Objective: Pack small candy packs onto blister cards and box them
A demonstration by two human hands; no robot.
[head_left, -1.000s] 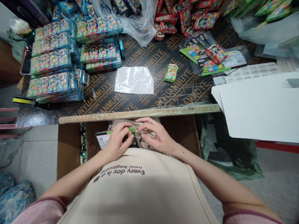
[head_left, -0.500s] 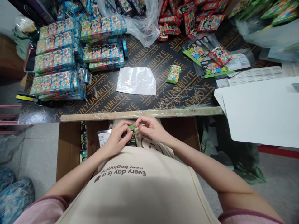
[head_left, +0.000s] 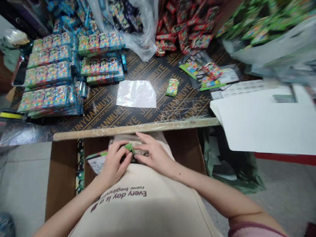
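1. Half of a green packet (head_left: 129, 147) is hidden by fingers (head_left: 122, 155), gripped between left hand (head_left: 112, 166) and right hand (head_left: 153, 156) below the desk (head_left: 148, 125) edge.
2. Blurred packets (head_left: 123, 13) are seen inside a clear bag (head_left: 147, 36).

Black plywood table (head_left: 153, 70) with stacked boxes (head_left: 49, 75), clear bag (head_left: 136, 94), green packet (head_left: 172, 87).

packet (head_left: 129, 148) at 6 o'clock green with black, apron (head_left: 138, 204) under it beige with dark maroon lettering, table (head_left: 111, 112) black with repeating gold text, box stacks (head_left: 46, 70) at 10 o'clock blue-green multicolour print, loose packs (head_left: 182, 29) at 12 o'clock red, sheet (head_left: 261, 121) at 3 o'clock plain white
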